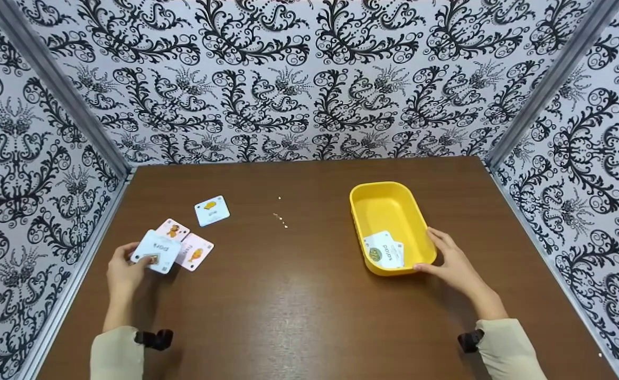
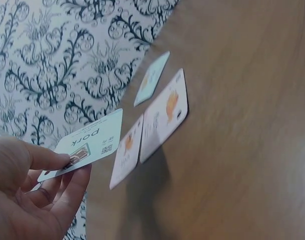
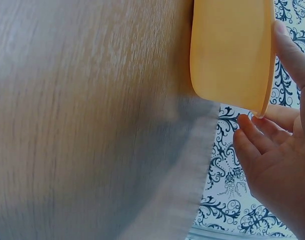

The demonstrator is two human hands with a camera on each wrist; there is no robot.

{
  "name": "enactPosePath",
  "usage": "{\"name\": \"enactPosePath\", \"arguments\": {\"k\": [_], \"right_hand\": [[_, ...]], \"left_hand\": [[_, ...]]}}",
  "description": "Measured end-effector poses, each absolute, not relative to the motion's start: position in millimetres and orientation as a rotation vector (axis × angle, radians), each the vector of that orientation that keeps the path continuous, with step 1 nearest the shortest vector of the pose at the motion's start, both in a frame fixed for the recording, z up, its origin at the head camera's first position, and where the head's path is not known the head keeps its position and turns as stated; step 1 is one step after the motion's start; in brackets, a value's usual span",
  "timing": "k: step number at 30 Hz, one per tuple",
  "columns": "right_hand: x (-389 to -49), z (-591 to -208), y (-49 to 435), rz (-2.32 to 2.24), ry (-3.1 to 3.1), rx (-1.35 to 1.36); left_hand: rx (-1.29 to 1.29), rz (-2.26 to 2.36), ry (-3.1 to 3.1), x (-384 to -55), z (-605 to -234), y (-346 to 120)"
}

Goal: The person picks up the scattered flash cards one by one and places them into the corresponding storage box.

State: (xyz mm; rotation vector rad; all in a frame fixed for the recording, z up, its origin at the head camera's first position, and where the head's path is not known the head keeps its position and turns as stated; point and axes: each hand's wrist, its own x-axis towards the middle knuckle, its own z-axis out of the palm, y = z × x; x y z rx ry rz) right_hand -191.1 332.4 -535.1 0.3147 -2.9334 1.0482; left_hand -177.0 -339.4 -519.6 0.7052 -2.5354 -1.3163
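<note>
My left hand (image 1: 124,272) pinches a white card marked "pork" (image 1: 157,250) between thumb and fingers, raised over the table's left side. Partly overlapped by it in the head view lie two pink cards, one with an orange fish picture (image 1: 195,253) and another with an orange-brown picture (image 1: 172,229). Farther back is a pale blue card (image 1: 212,211) with a yellow picture. My right hand (image 1: 455,269) grips the near right corner of a yellow plastic bin (image 1: 386,203), thumb at the near rim and fingers along the right side. Inside the bin lie white cards (image 1: 384,250).
The brown wooden table (image 1: 288,306) is bounded by patterned black-and-white walls (image 1: 309,105) at the back and sides. Small white specks (image 1: 280,219) dot the table between the cards and the bin.
</note>
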Motion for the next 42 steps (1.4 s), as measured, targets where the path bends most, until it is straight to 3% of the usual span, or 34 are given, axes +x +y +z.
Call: {"name": "enactPosePath", "arguments": {"k": [42], "right_hand": [[-191, -536, 333, 1.065, -2.951, 0.287]], "left_hand": [[0.33, -1.766, -2.436, -214, -516, -219]]}}
